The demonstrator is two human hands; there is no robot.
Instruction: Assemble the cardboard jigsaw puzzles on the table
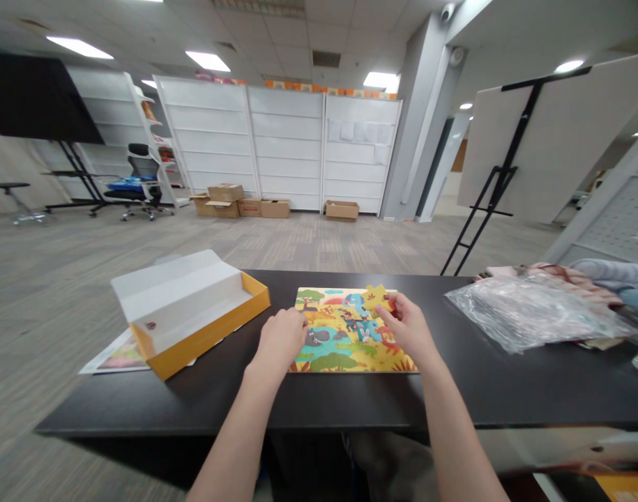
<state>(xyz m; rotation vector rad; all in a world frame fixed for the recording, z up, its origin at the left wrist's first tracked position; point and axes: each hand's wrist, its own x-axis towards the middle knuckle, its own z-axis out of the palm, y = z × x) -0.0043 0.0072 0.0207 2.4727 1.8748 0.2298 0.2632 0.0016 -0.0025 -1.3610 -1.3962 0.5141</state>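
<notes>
A colourful jigsaw puzzle point(332, 361) with cartoon animals, trees and a blue pond lies flat on the black table. My right hand point(406, 322) pinches a yellow puzzle piece point(375, 297) between thumb and fingers, tilted up over the upper right part of the picture. At the puzzle's left edge is my left hand point(283, 336), its fingers curled inward and touching the border. Whatever those fingertips hold, if anything, is hidden behind the hand. Part of the picture lies under the raised piece and my right hand.
To the left, an open yellow box point(208, 341) with a white inside rests partly over a printed sheet point(112, 354). Clear plastic bags point(533, 314) and folded fabric point(574, 279) cover the right end of the black table point(350, 408). Beyond are cardboard boxes point(224, 208) and white shelving.
</notes>
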